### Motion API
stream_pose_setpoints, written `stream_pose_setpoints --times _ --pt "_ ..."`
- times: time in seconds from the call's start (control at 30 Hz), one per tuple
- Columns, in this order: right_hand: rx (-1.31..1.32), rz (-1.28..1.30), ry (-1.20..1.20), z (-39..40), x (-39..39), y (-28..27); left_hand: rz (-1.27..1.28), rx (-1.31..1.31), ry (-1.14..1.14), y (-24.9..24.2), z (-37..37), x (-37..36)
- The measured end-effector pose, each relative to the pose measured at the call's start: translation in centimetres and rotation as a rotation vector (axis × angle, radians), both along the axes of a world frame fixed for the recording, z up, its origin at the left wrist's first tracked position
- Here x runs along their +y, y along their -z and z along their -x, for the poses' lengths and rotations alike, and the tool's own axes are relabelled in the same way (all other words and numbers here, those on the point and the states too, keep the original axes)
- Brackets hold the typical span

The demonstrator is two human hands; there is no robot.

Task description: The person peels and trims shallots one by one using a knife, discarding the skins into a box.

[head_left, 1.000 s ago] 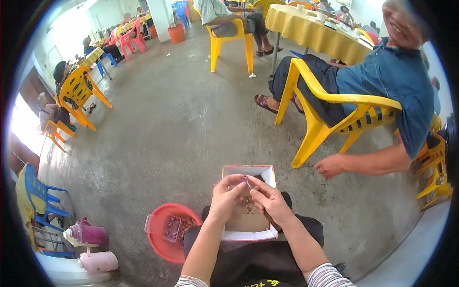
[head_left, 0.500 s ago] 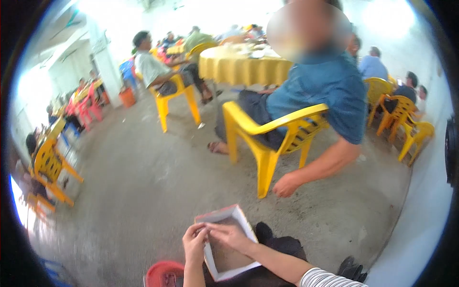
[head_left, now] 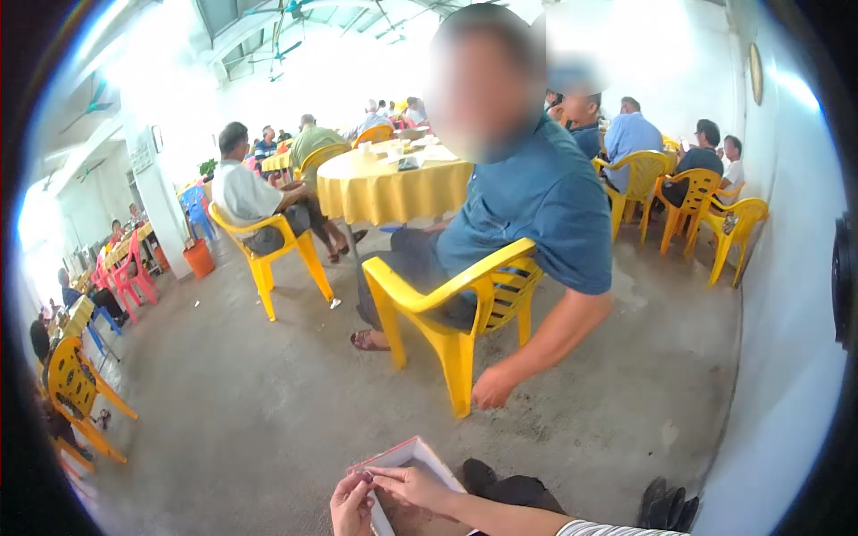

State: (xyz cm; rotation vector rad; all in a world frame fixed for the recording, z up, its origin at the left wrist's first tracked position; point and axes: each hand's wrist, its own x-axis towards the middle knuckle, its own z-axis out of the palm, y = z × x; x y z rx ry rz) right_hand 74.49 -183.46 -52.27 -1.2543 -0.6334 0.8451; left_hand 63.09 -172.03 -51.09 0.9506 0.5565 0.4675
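Observation:
A shallow open box (head_left: pixel 433 459) with white inner walls and a reddish rim is at the bottom of the view, partly cut off by the frame edge. Above its left side, my left hand (head_left: pixel 351 506) is closed in a pinch. Fingertips of my right hand (head_left: pixel 409 488) meet it there, also pinched. Whatever lies between the fingers is too small to name. A striped sleeve (head_left: pixel 617 530) covers my right forearm.
Just ahead, a person in a blue shirt (head_left: pixel 545 205) sits turned in a yellow plastic chair (head_left: pixel 460 353), one arm hanging down. Behind stands a round table with a yellow cloth (head_left: pixel 393 192). An orange bucket (head_left: pixel 198 259) is at left, a pale wall (head_left: pixel 786 295) at right.
The view has tilted upward, so the box and my hands sit lower in it. The red basin at lower left has left the view. My hands remain pinched together.

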Motion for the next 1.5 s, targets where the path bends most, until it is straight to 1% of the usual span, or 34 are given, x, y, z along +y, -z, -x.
stream_pose_setpoints --times 0.03,0.1,0.13,0.17,0.23,0.3,0.33,0.43,0.47,0.5,0.57,0.67,0.7,0.77,0.8,0.83,0.87,0.9,0.93,1.0,1.03,1.07,1.1,1.13,1.17,1.23,1.27,1.3,1.33,1.37,1.4,1.43,1.47,1.5 --pt "-0.092 -0.016 0.025 0.3 0.1 0.7 -0.015 -0.004 -0.001 0.5 -0.1 0.2" --pt "-0.146 -0.058 -0.04 0.2 0.2 1.2 -0.033 0.011 -0.022 0.5 0.1 0.3" --pt "-0.148 -0.086 -0.073 0.2 0.3 1.4 -0.083 0.057 0.005 0.1 0.3 0.2" --pt "-0.103 -0.059 -0.122 0.2 0.1 1.3 -0.122 0.105 0.036 -0.4 0.3 0.0" --pt "0.037 0.093 -0.257 -0.3 -0.6 -0.4 -0.165 0.163 0.068 -0.7 0.8 -0.5" --pt "0.053 0.026 -0.249 -0.2 -0.5 0.9 -0.198 0.171 0.07 -0.8 0.7 -0.7" --pt "0.054 -0.014 -0.245 -0.3 -0.1 1.1 -0.17 0.165 0.066 -1.1 0.6 -0.7" --pt "-0.071 0.108 -0.213 -0.1 -0.6 -2.6 -0.222 0.178 0.099 -1.3 0.6 -0.3" --pt "-0.08 0.045 -0.168 0.0 -0.2 -1.8 -0.228 0.187 0.1 -1.2 0.5 -0.3" --pt "-0.085 0.102 -0.164 0.0 -0.3 -2.1 -0.228 0.231 0.076 -1.3 0.4 -0.4" --pt "-0.044 0.051 -0.094 0.4 0.1 -1.1 -0.193 0.19 0.055 -0.3 0.4 -0.2" --pt "-0.407 0.073 -0.037 0.4 0.8 0.7 -0.187 0.236 0.036 0.2 0.4 -0.1" --pt "-0.503 0.065 0.02 0.3 0.8 1.4 -0.183 0.254 0.026 0.3 0.4 0.1" --pt "-0.691 0.031 0.127 0.1 1.3 2.2 -0.155 0.194 0.117 0.6 1.0 0.5" --pt "-0.904 0.146 0.315 -0.8 1.4 1.5 -0.145 0.166 0.158 -0.1 1.3 0.7" --pt "-0.864 0.287 0.402 -3.2 1.6 2.0 -0.104 0.159 0.148 -1.1 2.1 0.2" --pt "-0.575 0.105 0.435 -5.1 1.5 3.1 -0.079 0.145 0.126 -1.1 2.4 0.4" --pt "-0.424 0.138 0.432 -5.7 1.0 1.1 -0.055 0.128 0.097 -1.0 2.8 1.1" --pt "-0.327 0.049 0.386 -6.0 0.5 0.6 -0.049 0.038 0.094 -1.1 3.1 1.9" --pt "0.155 0.04 0.215 -4.2 -0.1 -1.2 0.014 -0.049 -0.019 -2.6 3.4 3.2" --pt "0.075 0.097 0.194 -3.4 0.1 -1.0 0.047 -0.084 -0.084 -3.1 4.2 3.6" --pt "-0.103 0.158 0.15 -3.1 0.4 0.4 0.058 -0.086 -0.125 -3.1 5.4 4.4" --pt "-0.33 0.169 0.129 -3.4 0.6 1.9 0.065 -0.09 -0.167 -2.9 6.5 5.3" --pt "-0.557 0.175 0.131 -3.3 0.9 2.4 0.073 -0.097 -0.214 -2.5 7.9 6.0" --pt "-0.735 0.24 0.127 -3.3 0.5 2.6 0.067 -0.081 -0.279 -2.0 9.6 6.4" --pt "-0.935 0.323 0.077 -2.4 0.3 2.0 0.068 -0.049 -0.439 0.1 14.1 6.7" --pt "-0.914 0.34 0.016 -2.0 0.0 1.6 0.089 -0.01 -0.503 3.7 16.4 7.2" --pt "-0.996 0.352 0.013 -1.9 -0.1 2.9 0.111 0.031 -0.56 7.9 19.0 7.8" --pt "-0.983 0.406 -0.076 -1.2 -0.1 1.8 0.219 0.046 -0.599 10.6 21.8 7.3" --pt "-0.959 0.412 -0.127 -1.4 0.0 2.9 0.33 0.054 -0.618 13.8 24.4 6.7" --pt "-0.994 0.421 -0.169 -0.9 0.2 2.7 0.403 0.03 -0.67 19.6 27.3 6.4" --pt "-1.034 0.451 -0.187 -0.5 0.0 2.6 0.454 0.075 -0.679 22.6 29.8 6.7" --pt "-1.002 0.421 -0.199 -0.1 0.3 3.0 0.518 0.119 -0.671 25.3 32.3 6.0" --pt "-0.972 0.413 -0.204 0.1 0.4 3.6 0.493 0.155 -0.61 25.4 33.1 4.1"
